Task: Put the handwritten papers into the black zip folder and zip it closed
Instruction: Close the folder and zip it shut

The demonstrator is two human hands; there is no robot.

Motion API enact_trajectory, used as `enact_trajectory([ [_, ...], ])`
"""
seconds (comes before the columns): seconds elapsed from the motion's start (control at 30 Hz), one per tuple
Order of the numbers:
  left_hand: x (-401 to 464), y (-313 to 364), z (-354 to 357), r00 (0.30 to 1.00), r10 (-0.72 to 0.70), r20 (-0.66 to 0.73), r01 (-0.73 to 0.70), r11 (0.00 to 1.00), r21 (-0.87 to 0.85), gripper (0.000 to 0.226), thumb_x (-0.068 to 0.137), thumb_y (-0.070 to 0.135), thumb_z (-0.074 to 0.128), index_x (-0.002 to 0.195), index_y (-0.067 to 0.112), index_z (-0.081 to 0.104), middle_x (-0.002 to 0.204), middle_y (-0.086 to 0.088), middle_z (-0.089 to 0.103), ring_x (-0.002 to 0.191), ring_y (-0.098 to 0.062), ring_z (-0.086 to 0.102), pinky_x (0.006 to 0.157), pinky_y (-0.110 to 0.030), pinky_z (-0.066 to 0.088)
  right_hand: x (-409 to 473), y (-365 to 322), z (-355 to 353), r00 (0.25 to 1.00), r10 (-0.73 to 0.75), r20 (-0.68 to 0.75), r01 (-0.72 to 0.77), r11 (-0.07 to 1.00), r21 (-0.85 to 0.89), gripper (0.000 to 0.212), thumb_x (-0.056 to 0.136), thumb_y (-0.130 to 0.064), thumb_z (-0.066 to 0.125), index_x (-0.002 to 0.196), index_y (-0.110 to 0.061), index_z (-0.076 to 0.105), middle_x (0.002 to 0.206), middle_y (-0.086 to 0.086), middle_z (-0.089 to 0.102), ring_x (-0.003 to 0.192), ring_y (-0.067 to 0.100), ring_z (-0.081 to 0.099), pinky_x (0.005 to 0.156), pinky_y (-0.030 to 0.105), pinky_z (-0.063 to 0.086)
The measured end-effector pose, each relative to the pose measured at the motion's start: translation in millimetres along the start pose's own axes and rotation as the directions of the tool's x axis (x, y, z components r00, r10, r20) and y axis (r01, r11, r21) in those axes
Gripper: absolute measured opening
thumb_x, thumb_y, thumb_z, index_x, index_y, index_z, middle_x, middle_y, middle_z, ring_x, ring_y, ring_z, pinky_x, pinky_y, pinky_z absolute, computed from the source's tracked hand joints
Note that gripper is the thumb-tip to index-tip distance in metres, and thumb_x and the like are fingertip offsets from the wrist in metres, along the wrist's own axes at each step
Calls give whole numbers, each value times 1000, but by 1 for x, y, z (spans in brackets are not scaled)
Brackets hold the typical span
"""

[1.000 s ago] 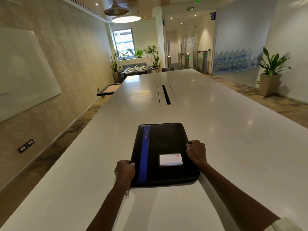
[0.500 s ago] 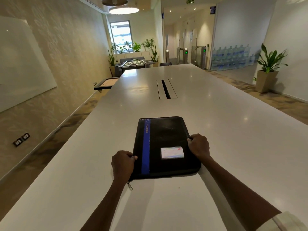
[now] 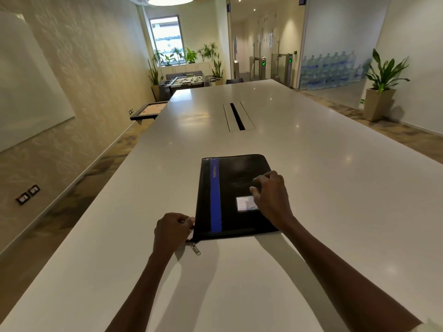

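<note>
Both bare forearms reach forward over the desk's near end. The left hand (image 3: pixel 173 232) is curled into a loose fist, knuckles up, fingertips pinched together toward the right. The right hand (image 3: pixel 272 196) sits farther forward, palm down, fingers bent and slightly spread, wrist angled inward toward the left.

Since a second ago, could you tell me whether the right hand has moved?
Yes. The right hand has left the folder's right edge and moved inward onto its cover, above the white label.
</note>
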State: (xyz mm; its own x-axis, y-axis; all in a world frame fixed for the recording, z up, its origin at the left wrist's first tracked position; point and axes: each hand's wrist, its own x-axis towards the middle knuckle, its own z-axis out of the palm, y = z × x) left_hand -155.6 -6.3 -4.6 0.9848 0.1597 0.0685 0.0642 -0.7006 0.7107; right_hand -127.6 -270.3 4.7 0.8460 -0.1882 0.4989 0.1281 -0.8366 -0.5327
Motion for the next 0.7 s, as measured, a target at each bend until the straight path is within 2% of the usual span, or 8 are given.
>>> enact_trajectory([
  [0.1, -1, -8, -14, 987, 65, 146, -74, 996, 55, 15, 85, 39, 71, 77, 27, 76, 69, 10, 72, 71, -9, 68, 69, -29, 52, -15, -25, -1, 997, -57, 45, 54, 996, 75, 13, 91, -25, 68, 95, -13, 70, 96, 3, 64, 86, 12, 59, 77, 27, 54],
  [0.17, -3, -13, -23, 961, 112, 251, -132, 989, 65, 10, 81, 41, 75, 83, 33, 71, 77, 14, 72, 77, -3, 66, 68, -23, 49, -26, -39, -1, 990, -96, 103, 83, 989, 125, 11, 91, -25, 67, 93, -14, 69, 89, 0, 67, 79, 8, 61, 77, 26, 55],
  [0.27, -6, -23, -34, 906, 122, 405, -128, 992, -12, 38, 69, 34, 86, 102, 32, 67, 89, 14, 75, 85, 4, 68, 74, -13, 45, -45, -57, 2, 966, -134, 221, 95, 980, 176, 13, 92, -26, 67, 94, -14, 69, 85, 0, 70, 75, 5, 64, 76, 22, 54],
  [0.33, -8, -29, -35, 899, 153, 411, -166, 986, -3, 42, 67, 24, 89, 103, 28, 68, 90, 13, 76, 86, 4, 69, 77, -12, 47, -59, -67, 6, 947, -146, 286, 97, 979, 178, 14, 91, -28, 68, 93, -14, 70, 83, 0, 71, 73, 5, 64, 75, 22, 54],
  [0.43, -10, -36, -33, 918, 233, 320, -273, 958, 86, 29, 75, 15, 81, 101, 24, 74, 87, 14, 74, 86, 0, 67, 70, -3, 41, -80, -80, 17, 922, -176, 344, 124, 978, 167, 16, 89, -30, 70, 90, -15, 72, 80, 0, 72, 68, 4, 61, 75, 24, 55],
  [0.53, -11, -38, -32, 920, 273, 280, -304, 950, 74, 23, 78, 17, 79, 100, 25, 76, 81, 17, 68, 78, 12, 62, 65, 1, 38, -99, -88, 30, 896, -209, 391, 167, 976, 137, 22, 88, -35, 70, 90, -14, 74, 80, 1, 73, 71, 9, 66, 77, 29, 56],
  [0.6, -12, -39, -32, 916, 281, 287, -310, 949, 62, 22, 79, 19, 78, 100, 25, 76, 81, 16, 69, 75, 18, 60, 64, 1, 38, -111, -93, 38, 893, -204, 402, 186, 979, 85, 28, 84, -43, 72, 90, -15, 74, 79, 1, 72, 71, 12, 66, 73, 29, 55],
  [0.7, -14, -40, -32, 913, 288, 289, -313, 949, 44, 21, 79, 16, 77, 99, 24, 77, 84, 14, 71, 79, 8, 62, 64, -1, 38, -122, -102, 47, 904, -180, 389, 186, 982, 22, 31, 82, -46, 71, 87, -16, 73, 80, 1, 69, 70, 16, 64, 68, 33, 55],
])
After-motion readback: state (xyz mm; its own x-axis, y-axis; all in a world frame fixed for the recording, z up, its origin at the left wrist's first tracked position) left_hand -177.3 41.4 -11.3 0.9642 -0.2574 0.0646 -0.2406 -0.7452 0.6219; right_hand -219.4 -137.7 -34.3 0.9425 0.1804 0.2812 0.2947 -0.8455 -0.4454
